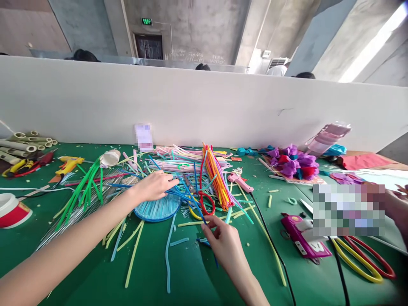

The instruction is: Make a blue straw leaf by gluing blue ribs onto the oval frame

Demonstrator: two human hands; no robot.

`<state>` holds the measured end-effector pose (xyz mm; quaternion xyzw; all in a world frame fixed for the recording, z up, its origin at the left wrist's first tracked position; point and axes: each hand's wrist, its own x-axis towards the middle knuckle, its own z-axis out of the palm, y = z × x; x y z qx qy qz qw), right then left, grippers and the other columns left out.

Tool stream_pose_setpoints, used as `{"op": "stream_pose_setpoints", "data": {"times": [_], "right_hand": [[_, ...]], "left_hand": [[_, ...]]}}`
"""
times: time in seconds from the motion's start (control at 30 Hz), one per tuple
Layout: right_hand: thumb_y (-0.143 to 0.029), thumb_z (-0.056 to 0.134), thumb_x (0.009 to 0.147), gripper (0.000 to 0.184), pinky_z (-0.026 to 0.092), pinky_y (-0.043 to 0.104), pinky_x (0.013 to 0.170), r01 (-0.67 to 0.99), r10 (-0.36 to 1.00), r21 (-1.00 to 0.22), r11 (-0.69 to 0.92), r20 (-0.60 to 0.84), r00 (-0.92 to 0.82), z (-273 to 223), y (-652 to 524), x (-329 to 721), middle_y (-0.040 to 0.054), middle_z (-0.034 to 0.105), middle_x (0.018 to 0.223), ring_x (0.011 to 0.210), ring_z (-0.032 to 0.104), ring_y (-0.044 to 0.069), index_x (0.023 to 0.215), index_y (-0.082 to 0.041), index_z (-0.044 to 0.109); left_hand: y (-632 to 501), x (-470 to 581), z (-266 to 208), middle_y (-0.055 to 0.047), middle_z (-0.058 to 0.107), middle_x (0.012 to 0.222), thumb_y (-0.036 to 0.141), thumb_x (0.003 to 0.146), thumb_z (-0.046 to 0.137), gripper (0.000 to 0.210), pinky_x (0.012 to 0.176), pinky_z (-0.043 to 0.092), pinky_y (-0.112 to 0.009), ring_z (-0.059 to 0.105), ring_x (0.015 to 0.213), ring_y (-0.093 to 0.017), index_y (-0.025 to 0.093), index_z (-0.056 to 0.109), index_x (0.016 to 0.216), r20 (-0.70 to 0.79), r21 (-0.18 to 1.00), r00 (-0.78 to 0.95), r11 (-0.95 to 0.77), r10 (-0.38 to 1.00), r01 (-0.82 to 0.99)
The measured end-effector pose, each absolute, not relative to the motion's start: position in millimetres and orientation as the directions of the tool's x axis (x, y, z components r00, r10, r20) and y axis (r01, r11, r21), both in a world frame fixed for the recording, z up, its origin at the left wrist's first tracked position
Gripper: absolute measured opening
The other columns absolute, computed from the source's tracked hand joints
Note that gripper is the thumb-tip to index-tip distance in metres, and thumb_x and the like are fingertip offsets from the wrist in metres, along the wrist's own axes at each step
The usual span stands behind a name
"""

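Note:
My right hand (220, 234) is low in the middle, its thumb and forefinger pinched on a dark blue pipe cleaner (198, 205) that slants up to the left. Reaching across from the left, my left hand (156, 185) hangs over a round blue disc (157, 209) of fine strands with a blue rim. Its fingers are curled down beside more dark blue stems, and what they grip is hidden. Red-and-yellow-handled scissors (208, 204) lie between the hands. An orange and yellow bundle of pipe cleaners (216, 180) leans just behind them.
Green stems (92, 182), a yellow glue gun (68, 165) and a red-white cup (12, 210) are left. A pink glue gun (242, 182), purple power strip (304, 240), large scissors (360, 261) and paper flowers (293, 161) are right. Another person's hand (397, 204) shows at the right edge.

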<state>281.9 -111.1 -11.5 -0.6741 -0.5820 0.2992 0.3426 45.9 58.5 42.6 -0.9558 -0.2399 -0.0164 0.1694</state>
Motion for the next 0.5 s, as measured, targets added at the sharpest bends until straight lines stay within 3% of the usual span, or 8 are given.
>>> {"op": "stream_pose_setpoints", "data": {"times": [0.1, 0.27, 0.37, 0.5], "right_hand": [[-0.045, 0.054, 0.090, 0.032, 0.041, 0.028, 0.055, 0.561, 0.984, -0.822, -0.096, 0.006, 0.178, -6.0, -115.8, 288.8, 0.0024, 0.072, 0.081, 0.053, 0.054, 0.015, 0.103, -0.021, 0.070], [-0.047, 0.057, 0.088, 0.032, 0.040, 0.028, 0.053, 0.549, 0.977, -0.832, -0.078, 0.044, 0.207, -3.4, -114.9, 296.9, 0.0023, 0.070, 0.075, 0.054, 0.054, 0.016, 0.100, -0.021, 0.071], [-0.051, 0.058, 0.087, 0.036, 0.039, 0.028, 0.052, 0.506, 0.968, -0.858, -0.089, 0.044, 0.245, -3.4, -114.3, 300.7, 0.0027, 0.068, 0.075, 0.054, 0.052, 0.015, 0.100, -0.020, 0.071], [-0.061, 0.061, 0.084, 0.045, 0.041, 0.027, 0.050, 0.339, 0.945, -0.936, -0.094, 0.024, 0.326, -1.0, -113.8, 305.4, 0.0044, 0.067, 0.080, 0.056, 0.052, 0.015, 0.100, -0.019, 0.067]], "left_hand": [[65.1, 45.8, 38.9, -0.008, 0.067, 0.087, 0.008, 0.084, 0.060, 0.032, 0.075, 0.045, -0.037, 0.064, 0.078, -0.025, 0.018, 0.067, 0.113, 0.113, -0.290, 0.879, -0.830, 0.464, 0.476], [71.4, 55.3, 40.9, -0.011, 0.065, 0.088, 0.006, 0.083, 0.056, 0.018, 0.085, 0.046, -0.042, 0.063, 0.090, -0.028, 0.017, 0.069, 0.084, 0.152, -0.183, 0.854, -0.835, 0.498, 0.519], [73.6, 56.2, 44.6, -0.012, 0.067, 0.097, 0.004, 0.082, 0.055, 0.020, 0.095, 0.044, -0.044, 0.062, 0.101, -0.028, 0.017, 0.068, 0.088, 0.180, -0.068, 0.823, -0.828, 0.538, 0.556], [78.3, 48.2, 59.0, -0.006, 0.068, 0.076, 0.013, 0.085, 0.058, 0.013, 0.080, 0.051, -0.037, 0.066, 0.077, -0.024, 0.019, 0.069, 0.086, 0.179, 0.168, 0.744, -0.765, 0.644, 0.622]]}}
